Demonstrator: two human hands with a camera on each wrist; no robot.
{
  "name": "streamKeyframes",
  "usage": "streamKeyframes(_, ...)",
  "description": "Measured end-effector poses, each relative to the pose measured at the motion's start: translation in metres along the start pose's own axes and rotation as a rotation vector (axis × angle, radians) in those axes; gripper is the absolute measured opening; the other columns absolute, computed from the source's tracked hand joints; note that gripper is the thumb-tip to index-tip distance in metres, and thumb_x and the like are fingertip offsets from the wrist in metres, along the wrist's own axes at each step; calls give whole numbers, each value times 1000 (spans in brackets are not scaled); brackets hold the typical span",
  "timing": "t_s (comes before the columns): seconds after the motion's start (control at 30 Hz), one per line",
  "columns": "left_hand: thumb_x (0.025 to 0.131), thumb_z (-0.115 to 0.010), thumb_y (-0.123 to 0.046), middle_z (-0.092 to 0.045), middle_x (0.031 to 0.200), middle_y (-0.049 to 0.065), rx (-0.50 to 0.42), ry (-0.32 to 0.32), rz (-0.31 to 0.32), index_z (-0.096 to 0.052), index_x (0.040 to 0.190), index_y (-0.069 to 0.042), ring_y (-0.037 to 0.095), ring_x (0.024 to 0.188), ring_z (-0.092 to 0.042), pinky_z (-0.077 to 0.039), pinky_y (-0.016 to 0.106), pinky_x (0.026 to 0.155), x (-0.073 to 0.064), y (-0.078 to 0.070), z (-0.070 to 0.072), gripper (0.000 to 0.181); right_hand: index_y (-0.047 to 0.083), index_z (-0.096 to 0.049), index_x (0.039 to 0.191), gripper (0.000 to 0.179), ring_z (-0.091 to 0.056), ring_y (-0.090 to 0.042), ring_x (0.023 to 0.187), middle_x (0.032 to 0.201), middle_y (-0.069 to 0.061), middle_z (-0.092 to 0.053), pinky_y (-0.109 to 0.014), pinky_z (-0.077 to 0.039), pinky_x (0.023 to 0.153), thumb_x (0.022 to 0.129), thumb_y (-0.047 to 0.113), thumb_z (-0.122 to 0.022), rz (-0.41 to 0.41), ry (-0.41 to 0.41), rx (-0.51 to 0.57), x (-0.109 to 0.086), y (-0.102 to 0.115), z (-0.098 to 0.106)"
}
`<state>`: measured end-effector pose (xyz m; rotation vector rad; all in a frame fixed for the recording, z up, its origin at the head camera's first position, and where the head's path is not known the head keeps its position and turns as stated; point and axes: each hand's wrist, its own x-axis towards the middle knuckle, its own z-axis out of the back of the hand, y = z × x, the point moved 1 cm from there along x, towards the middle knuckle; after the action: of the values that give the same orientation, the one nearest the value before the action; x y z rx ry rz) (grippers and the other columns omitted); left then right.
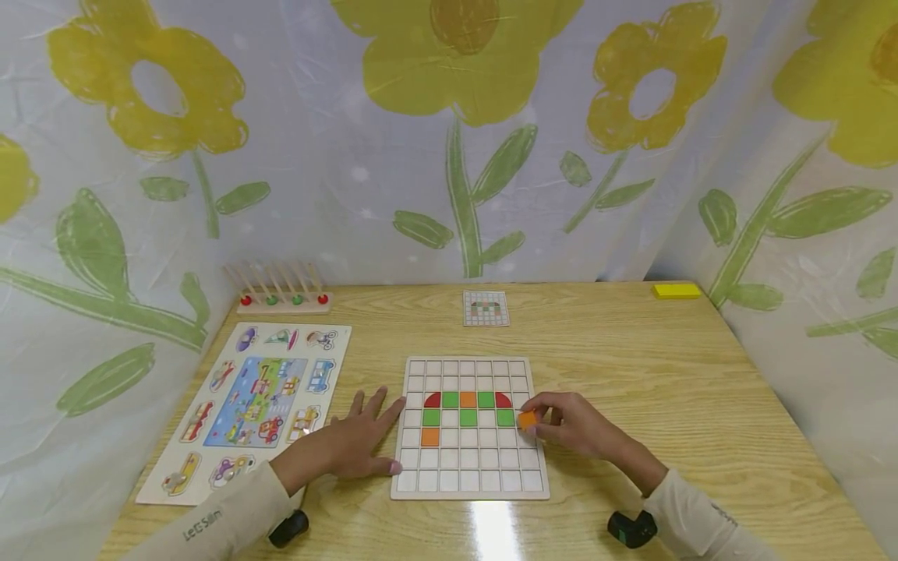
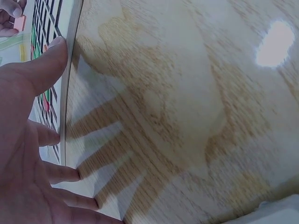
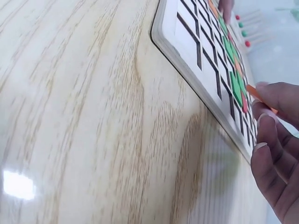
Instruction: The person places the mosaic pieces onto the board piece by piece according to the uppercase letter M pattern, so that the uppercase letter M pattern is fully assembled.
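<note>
A wooden grid board (image 1: 470,481) lies flat on the table with red, green and orange tiles set in its middle rows. My right hand (image 1: 577,425) pinches an orange square tile (image 1: 528,421) between thumb and fingers at the board's right edge, beside a green tile (image 1: 504,418). In the right wrist view the orange tile (image 3: 261,99) shows edge-on over the grid. With fingers spread, my left hand (image 1: 356,442) touches the board's left edge at thumb and index finger. One orange tile (image 1: 430,437) sits lower left, under a green one.
A small pattern card (image 1: 486,308) lies behind the board. On the left is a vehicle picture puzzle (image 1: 328,327), with a pegged wooden stand (image 1: 284,308) behind it. A yellow block (image 1: 676,291) lies at the back right. A flowered curtain (image 1: 295,156) encloses the table.
</note>
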<state>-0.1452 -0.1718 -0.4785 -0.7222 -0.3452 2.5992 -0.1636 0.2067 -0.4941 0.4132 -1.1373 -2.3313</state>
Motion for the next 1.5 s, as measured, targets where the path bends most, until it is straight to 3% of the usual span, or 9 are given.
streamKeyframes(0.27, 89, -67, -61, -8, 167, 24, 4, -1, 1, -18, 163, -18, 59, 148, -9, -31, 82, 97, 1, 1, -1, 98, 8, -70, 116, 25, -50, -2, 61, 92, 0, -62, -18, -43, 56, 91, 11, -74, -2, 6, 25, 3, 1, -6)
streamKeyframes(0.57, 89, -67, -60, -8, 167, 25, 6, -6, -4, -17, 163, -17, 59, 147, -9, -31, 82, 97, -1, -1, 0, 99, 11, -71, 117, 28, -54, -6, 67, 94, 1, -62, -19, -44, 58, 91, 17, -76, -59, 38, 24, 5, 1, -13)
streamKeyframes(1.07, 89, -67, -59, -8, 167, 24, 2, -5, 2, -17, 163, -18, 59, 148, -8, -31, 82, 98, 0, 0, -1, 98, 9, -73, 113, 24, -49, -5, 65, 89, 4, -62, -18, -40, 58, 90, 14, -75, -43, 66, 12, 8, 7, -21)
streamKeyframes(1.5, 89, -67, -59, -8, 167, 24, -2, -2, 3, -18, 163, -18, 58, 148, -8, -31, 82, 98, 0, 0, -2, 97, 8, -74, 108, 22, -51, -4, 72, 83, 7, -62, -20, -46, 64, 87, 12, -78, -25, 17, -78, 12, 12, -28)
